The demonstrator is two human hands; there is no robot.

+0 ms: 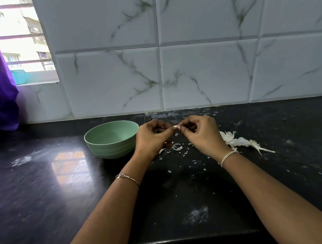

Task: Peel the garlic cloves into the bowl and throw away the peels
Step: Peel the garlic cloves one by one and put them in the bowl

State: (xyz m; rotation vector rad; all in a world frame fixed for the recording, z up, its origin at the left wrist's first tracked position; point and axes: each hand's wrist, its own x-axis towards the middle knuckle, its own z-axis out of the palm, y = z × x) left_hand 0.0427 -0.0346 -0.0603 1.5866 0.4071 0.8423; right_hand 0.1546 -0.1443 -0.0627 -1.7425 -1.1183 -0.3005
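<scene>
At the centre of the frame we see the bowl (112, 139) standing on the tabletop (45, 192), just left of the left hand (153, 136). The right hand (200, 131) sits right of it, and both pinch a garlic clove (177, 127) between them. Loose peels (178, 147) lie on the tabletop below the hands; a heap of peels (238, 142) lies right of the right hand. The tiled wall (188, 50) rises behind, the window (20, 41) at upper left.
</scene>
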